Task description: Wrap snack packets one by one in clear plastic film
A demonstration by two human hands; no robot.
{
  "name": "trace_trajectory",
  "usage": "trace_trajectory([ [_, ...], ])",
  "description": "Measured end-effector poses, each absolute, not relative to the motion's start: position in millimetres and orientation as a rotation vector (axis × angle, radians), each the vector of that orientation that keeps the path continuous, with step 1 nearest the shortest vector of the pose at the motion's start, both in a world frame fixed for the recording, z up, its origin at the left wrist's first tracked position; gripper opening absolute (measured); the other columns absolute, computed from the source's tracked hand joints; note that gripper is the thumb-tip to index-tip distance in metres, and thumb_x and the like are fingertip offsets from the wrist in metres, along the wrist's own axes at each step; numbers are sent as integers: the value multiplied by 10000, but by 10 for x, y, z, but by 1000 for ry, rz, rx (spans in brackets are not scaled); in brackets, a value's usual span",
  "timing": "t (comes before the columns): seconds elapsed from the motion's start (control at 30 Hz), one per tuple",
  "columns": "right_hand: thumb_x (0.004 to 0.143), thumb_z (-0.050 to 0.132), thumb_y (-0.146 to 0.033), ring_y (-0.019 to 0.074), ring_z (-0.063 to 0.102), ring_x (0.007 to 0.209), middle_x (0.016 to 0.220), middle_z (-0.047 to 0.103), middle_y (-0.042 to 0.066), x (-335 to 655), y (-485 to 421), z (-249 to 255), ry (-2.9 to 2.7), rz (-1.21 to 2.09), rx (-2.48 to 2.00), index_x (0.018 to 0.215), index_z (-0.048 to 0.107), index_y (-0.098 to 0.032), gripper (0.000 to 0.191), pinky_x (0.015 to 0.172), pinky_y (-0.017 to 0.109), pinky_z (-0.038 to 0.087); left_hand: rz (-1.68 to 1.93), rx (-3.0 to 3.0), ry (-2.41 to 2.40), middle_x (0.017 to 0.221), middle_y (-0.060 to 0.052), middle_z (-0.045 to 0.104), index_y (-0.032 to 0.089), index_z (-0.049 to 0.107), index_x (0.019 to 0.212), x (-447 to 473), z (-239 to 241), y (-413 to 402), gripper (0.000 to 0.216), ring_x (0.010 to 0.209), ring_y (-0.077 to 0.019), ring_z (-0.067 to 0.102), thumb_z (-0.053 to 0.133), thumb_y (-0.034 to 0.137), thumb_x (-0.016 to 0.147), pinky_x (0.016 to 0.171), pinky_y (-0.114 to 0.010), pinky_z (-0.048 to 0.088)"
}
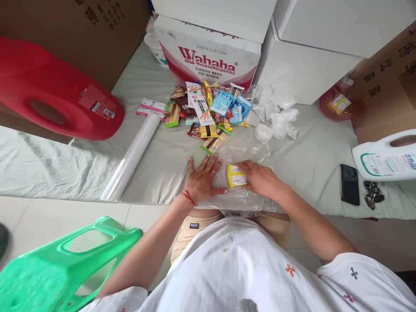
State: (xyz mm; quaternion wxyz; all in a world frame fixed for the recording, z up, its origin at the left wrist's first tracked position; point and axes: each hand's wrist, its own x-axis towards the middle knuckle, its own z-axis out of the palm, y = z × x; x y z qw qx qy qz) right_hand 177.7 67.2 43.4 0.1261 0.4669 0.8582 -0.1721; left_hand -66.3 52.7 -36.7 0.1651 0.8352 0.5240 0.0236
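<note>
Yellow packet [234, 174]: is lying on the film, on the person's side of the pile.
Film [258, 154]: is spreading clear and wrinkled over the cloth [308, 173], just nearer the person than the pile.
Left hand [204, 180]: is pressing palm down, fingers spread wide, gripping nothing; its thumb is reaching over the film toward the packet.
Right hand [260, 178]: is bending half-closed over the packet's right end, touching it; whether it is gripping firmly, one cannot tell.
Pile [203, 110]: is heaping mixed snacks against the Wahaha box [208, 56].
Bundles [276, 110]: are sitting just right of the pile, wrapped in clear plastic; their contents are staying unclear.
Roll [131, 158]: is slanting toward the person, left of the pile.
Red jug [61, 91]: is lying farther left of the pile.
Phone [350, 184] and keys [373, 194]: are resting side by side, well right of the pile and nearer the person.
White bottle [386, 158]: is lying just beyond them, also right of the pile.
</note>
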Motion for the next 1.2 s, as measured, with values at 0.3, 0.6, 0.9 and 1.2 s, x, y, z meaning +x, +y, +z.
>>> trace_trajectory([
  [0.3,982,608,-429,344,539,1284,1535,479,174,1902,913,419,2689,-548,1572,1539,451,-192,625,1015,462,483,53,2393,1494,1712,-160,231,232,245,1659,-667,-387,520,1047,1582,-449,197,578,781,832,1178,-810,-63],
  [0.6,881,727,-415,339,571,1174,1127,718,183,1690,1691,116,2537,-510,1490,1222,706,-126,447,980,410,440,166,2406,1486,1691,-177,297,227,318,1637,-684,-389,466,975,1574,-444,230,589,741,854,1189,-794,-59],
  [0.9,926,583,-171,181,612,905,930,656,47,1774,1512,303,2850,-858,1271,970,766,-190,189,788,260,414,663,2157,1582,1643,-244,366,115,203,1634,-704,-411,410,1020,1530,-391,344,587,691,886,1266,-572,243],
  [1.2,994,504,-200,176,577,848,982,625,47,1966,985,196,2978,-819,1177,1077,788,-253,300,749,277,436,833,1792,1363,1487,-161,557,229,105,1663,-466,-420,762,1104,1218,-291,636,737,412,776,1104,-496,474],
])
